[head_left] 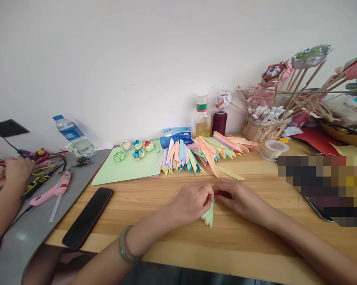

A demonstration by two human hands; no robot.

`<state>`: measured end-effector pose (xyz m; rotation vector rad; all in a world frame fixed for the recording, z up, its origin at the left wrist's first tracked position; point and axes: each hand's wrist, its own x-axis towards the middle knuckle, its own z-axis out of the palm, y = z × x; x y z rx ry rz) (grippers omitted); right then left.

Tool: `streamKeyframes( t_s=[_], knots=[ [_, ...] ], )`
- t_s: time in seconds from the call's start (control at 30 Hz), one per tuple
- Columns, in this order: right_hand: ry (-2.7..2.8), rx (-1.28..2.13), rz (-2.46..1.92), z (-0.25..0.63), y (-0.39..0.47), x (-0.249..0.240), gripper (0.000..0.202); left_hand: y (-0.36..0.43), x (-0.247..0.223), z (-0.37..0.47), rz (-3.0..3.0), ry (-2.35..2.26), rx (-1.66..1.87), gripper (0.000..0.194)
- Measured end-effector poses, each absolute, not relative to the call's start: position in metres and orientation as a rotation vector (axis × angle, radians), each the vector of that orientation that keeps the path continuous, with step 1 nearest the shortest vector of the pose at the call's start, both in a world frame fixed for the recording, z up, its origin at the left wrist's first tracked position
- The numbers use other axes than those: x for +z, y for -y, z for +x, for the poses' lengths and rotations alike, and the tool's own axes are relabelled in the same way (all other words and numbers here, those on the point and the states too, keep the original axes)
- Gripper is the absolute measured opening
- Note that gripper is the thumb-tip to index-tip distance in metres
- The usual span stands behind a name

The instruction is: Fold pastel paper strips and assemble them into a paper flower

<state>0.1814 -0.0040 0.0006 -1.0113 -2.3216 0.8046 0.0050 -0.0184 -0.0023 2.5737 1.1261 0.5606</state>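
Both my hands meet over the wooden table (154, 229) near its middle. My left hand (194, 200), with a ring on one finger, is closed on a light green folded paper piece (208, 215) whose pointed ends stick out below it. My right hand (234, 194) pinches at the upper end of the same piece, its fingertips touching the left ones. Just beyond lie several folded paper strips (178, 154) in bundles of purple, orange, yellow and blue. Finished small paper flowers (138, 154) rest on a light green sheet (119, 176) to the left.
A black phone (88, 217) lies at the left front. A pink glue gun (55, 188) and a water bottle (73, 134) are on the grey table. Behind stand a glue bottle (202, 116), a thread spool (219, 122) and a basket (266, 128). Another person's hands (18, 172) work at far left.
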Motion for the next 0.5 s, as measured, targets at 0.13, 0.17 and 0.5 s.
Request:
streamKeyframes(
  t_s=[0.13, 0.17, 0.5],
  knots=[
    [2.394, 0.749, -0.949, 0.181, 0.001, -0.002, 0.020, 0.015, -0.007, 0.003, 2.919, -0.980, 0.516, 0.014],
    [2.417, 0.733, -0.929, 0.182, 0.001, -0.002, 0.020, 0.014, -0.008, 0.003, 2.991, -0.945, 0.511, 0.017],
    [2.462, 0.584, -0.951, 0.184, 0.003, -0.001, 0.019, 0.012, -0.021, -0.003, 3.291, -0.783, 0.626, 0.020]
  ],
)
